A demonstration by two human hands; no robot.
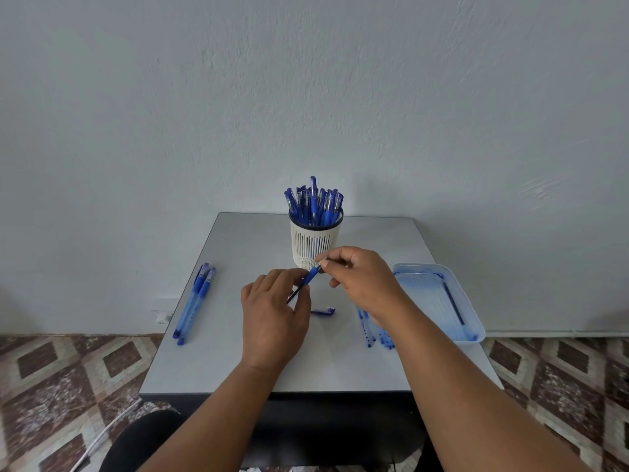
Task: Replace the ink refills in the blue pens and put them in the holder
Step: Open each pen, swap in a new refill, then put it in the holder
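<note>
A: Both hands are working one pen [310, 276] at centre frame, just in front of the holder [315, 242]. Left hand [275, 318] is pinching the lower end where a thin dark refill [294, 293] is poking out, right hand [362, 284] is pinching the tip end w/ thumb and forefinger

B: So what's looking risky?

A: I'd guess the tip section is getting unscrewed or screwed back, can't say which. If the right-hand pinch is slipping, the small front piece could be dropping and rolling off the table [238, 362]. The hands are also sitting v. close to the holder, which is crammed w/ pens, so a nudge could be tipping it. And the loose cap [323, 311] is lying just below the hands, easy to sweep away w/ a wrist

B: Any mix-up risk?

A: Prob. Refills [372, 330] are lying lower right beside the tray [473, 318], which is holding a dark refill too. I can't tell which lot is new and which is spent. Two capped pens [194, 301] are waiting at left

B: What's hard to see?

A: Left palm is covering most of the barrel, so how far the refill is seated isn't visible. Right forearm is hiding part of the loose refills, so no count. Tray contents are pale and blurry
</note>
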